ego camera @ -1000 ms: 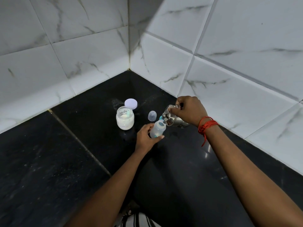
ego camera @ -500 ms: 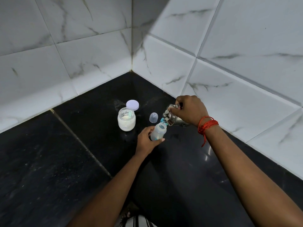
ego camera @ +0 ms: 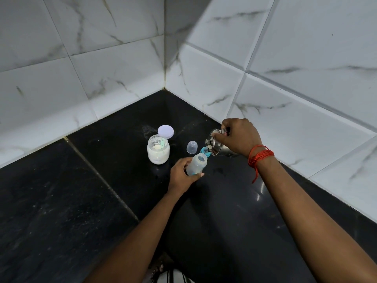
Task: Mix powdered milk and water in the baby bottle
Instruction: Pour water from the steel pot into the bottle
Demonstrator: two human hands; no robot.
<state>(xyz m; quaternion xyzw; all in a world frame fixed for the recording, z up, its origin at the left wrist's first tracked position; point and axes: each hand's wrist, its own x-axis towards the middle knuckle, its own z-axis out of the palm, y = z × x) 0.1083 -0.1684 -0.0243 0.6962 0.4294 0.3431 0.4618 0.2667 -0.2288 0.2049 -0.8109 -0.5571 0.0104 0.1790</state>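
Pouring looks to be the step in hand. The right hand (ego camera: pixel 238 137) has its fingers closed round a small steel pot (ego camera: pixel 214 145), tipped with its lip just above the open mouth of the baby bottle (ego camera: pixel 196 164). The left hand (ego camera: pixel 181 176) wraps its fingers round the bottle's lower half, holding it tilted low at the black bench (ego camera: pixel 81 201).

To do this well, steady the bottle, centre the lip over the narrow neck and tip slowly. Whether water runs now is too small to tell.

Left of the bottle stands the open powdered-milk jar (ego camera: pixel 158 152), with its pale lid (ego camera: pixel 165 131) beyond. A clear dome cap (ego camera: pixel 192 147) and a blue ring (ego camera: pixel 205 153) lie just behind the bottle. No brand or writing is readable.
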